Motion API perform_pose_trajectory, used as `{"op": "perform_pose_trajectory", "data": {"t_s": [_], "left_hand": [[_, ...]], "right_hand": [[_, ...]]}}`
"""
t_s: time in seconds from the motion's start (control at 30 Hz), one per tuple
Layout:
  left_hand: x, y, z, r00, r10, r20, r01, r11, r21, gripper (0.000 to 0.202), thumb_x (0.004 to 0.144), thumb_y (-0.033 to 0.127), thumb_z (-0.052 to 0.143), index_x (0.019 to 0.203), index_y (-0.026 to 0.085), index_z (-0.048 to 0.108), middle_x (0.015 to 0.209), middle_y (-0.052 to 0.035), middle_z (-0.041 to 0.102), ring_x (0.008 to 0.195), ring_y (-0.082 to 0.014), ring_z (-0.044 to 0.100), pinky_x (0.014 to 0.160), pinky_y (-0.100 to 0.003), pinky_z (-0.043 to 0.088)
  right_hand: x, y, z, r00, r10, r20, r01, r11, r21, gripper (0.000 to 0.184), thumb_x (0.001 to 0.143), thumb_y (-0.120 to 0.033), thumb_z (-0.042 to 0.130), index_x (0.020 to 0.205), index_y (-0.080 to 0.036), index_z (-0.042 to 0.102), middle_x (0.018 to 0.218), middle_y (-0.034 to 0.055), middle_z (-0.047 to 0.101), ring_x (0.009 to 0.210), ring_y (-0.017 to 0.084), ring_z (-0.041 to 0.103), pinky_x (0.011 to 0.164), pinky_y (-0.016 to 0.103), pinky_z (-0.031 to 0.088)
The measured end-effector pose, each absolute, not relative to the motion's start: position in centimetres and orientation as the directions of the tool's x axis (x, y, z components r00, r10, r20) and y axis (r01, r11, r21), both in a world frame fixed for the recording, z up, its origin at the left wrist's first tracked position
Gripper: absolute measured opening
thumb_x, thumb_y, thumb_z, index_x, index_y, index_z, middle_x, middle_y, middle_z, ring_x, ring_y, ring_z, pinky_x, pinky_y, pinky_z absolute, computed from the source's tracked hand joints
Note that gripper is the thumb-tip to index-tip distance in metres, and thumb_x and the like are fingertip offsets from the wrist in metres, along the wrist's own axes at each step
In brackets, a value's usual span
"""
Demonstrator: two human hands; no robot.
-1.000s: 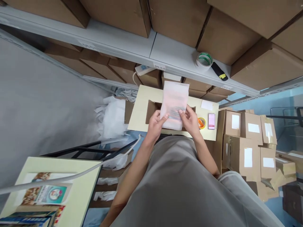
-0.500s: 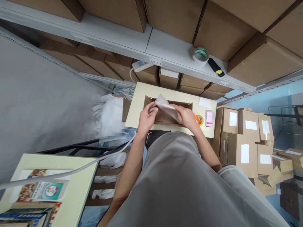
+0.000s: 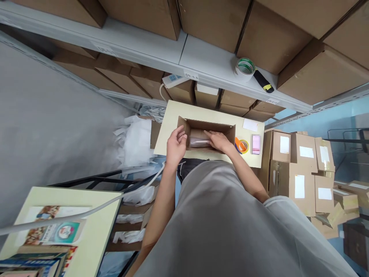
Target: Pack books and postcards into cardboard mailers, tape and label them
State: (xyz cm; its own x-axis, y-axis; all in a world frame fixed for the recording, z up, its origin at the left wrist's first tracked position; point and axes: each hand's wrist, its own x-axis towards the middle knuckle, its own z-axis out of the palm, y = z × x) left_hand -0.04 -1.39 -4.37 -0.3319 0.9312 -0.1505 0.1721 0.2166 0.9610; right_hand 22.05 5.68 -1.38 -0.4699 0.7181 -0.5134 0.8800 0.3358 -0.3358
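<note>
An open cardboard box stands on the small cream table before me. Low inside it lies a translucent plastic packet. My right hand reaches into the box with its fingers stretched out over the packet's right end; whether the fingertips press on it I cannot tell. My left hand is at the box's left wall, fingers loosely bent and apart from the thumb, with nothing seen in it.
An orange-handled tool and yellow tape roll lie right of the box, near a phone and a white paper slip. Above, a shelf holds cartons, a tape roll and a black-and-yellow cutter. Labelled cartons are stacked right.
The plastic packet has gone from between both hands down into the box. My left hand has let go and shifted slightly left; my right hand has flattened over the packet.
</note>
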Motion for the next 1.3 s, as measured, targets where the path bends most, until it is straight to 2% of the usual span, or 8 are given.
{"op": "perform_pose_trajectory", "data": {"t_s": [0.1,0.27,0.43,0.63,0.77,0.93,1.13,1.3], "left_hand": [[-0.8,-1.5,-4.1,-0.38,0.921,-0.09,0.257,0.199,0.946,0.05,0.096,0.026,0.068,0.145,0.019,0.07,0.151,-0.0182,0.072,0.14,-0.0327,0.072,0.122,-0.049,0.059],[-1.5,-1.9,-4.3,-0.447,0.894,-0.037,0.463,0.267,0.845,0.061,0.091,0.029,0.077,0.151,0.022,0.065,0.157,-0.0174,0.066,0.15,-0.0366,0.062,0.127,-0.052,0.052],[-1.1,-2.4,-5.1,-0.413,0.901,-0.13,0.504,0.345,0.792,0.073,0.084,0.027,0.084,0.153,0.02,0.061,0.154,-0.0204,0.066,0.149,-0.0426,0.06,0.132,-0.058,0.045],[-0.6,-3.3,-4.7,-0.367,0.927,-0.084,0.564,0.293,0.772,0.065,0.088,0.028,0.08,0.151,0.018,0.065,0.147,-0.022,0.068,0.14,-0.0428,0.066,0.125,-0.058,0.051],[-0.1,-3.6,-4.5,-0.174,0.98,-0.093,0.564,0.176,0.807,0.05,0.095,0.033,0.075,0.144,0.022,0.071,0.143,-0.0176,0.074,0.136,-0.0387,0.071,0.12,-0.053,0.056],[0.2,-4.0,-4.2,0.1,0.965,-0.242,0.681,0.11,0.724,0.075,0.095,0.057,0.083,0.157,0.02,0.064,0.163,-0.0168,0.067,0.151,-0.0391,0.064,0.128,-0.049,0.051],[0.4,-2.8,-4.5,0.069,0.933,-0.353,0.781,0.17,0.601,0.069,0.102,0.061,0.079,0.156,0.023,0.062,0.138,-0.0153,0.082,0.131,-0.0405,0.078,0.113,-0.049,0.06],[1.3,-1.0,-6.1,-0.126,0.976,-0.176,0.755,0.21,0.621,0.106,0.093,0.061,0.09,0.172,0.015,0.038,0.144,-0.0243,0.074,0.128,-0.0415,0.078,0.107,-0.048,0.063]], "right_hand": [[24.2,4.6,-0.6,-0.462,0.815,-0.349,0.853,0.301,-0.426,0.065,0.11,-0.022,0.056,0.174,-0.018,0.051,0.172,0.017,0.061,0.157,0.033,0.06,0.132,0.053,0.049],[28.5,2.1,1.4,-0.314,0.949,-0.039,0.836,0.257,-0.485,0.048,0.115,-0.035,0.051,0.158,-0.024,0.07,0.173,0.0162,0.056,0.162,0.038,0.049,0.137,0.065,0.041],[29.8,1.7,-0.1,-0.189,0.982,-0.013,0.884,0.164,-0.437,0.039,0.114,-0.038,0.055,0.137,-0.023,0.082,0.183,0.015,0.04,0.174,0.045,0.022,0.137,0.073,0.036],[29.4,3.6,-2.4,-0.137,0.99,-0.043,0.877,0.101,-0.47,0.053,0.114,-0.037,0.052,0.161,-0.022,0.069,0.172,0.0211,0.051,0.158,0.041,0.045,0.134,0.068,0.041],[28.9,4.8,-2.4,-0.12,0.991,-0.056,0.852,0.074,-0.519,0.057,0.114,-0.041,0.047,0.165,-0.02,0.065,0.174,0.0215,0.048,0.148,0.04,0.058,0.128,0.062,0.051],[27.8,4.8,-2.3,-0.121,0.987,-0.105,0.795,0.033,-0.605,0.069,0.116,-0.056,0.04,0.179,-0.029,0.039,0.182,0.0196,0.039,0.124,0.038,0.076,0.113,0.059,0.061],[28.4,4.4,-2.7,-0.113,0.985,-0.13,0.76,0.001,-0.65,0.054,0.117,-0.061,0.034,0.141,-0.022,0.064,0.146,0.0195,0.073,0.125,0.039,0.075,0.111,0.058,0.058],[29.7,4.6,-3.5,-0.145,0.975,-0.167,0.714,-0.014,-0.7,0.044,0.117,-0.058,0.038,0.135,-0.025,0.062,0.143,0.0146,0.075,0.118,0.032,0.076,0.11,0.052,0.057]]}}
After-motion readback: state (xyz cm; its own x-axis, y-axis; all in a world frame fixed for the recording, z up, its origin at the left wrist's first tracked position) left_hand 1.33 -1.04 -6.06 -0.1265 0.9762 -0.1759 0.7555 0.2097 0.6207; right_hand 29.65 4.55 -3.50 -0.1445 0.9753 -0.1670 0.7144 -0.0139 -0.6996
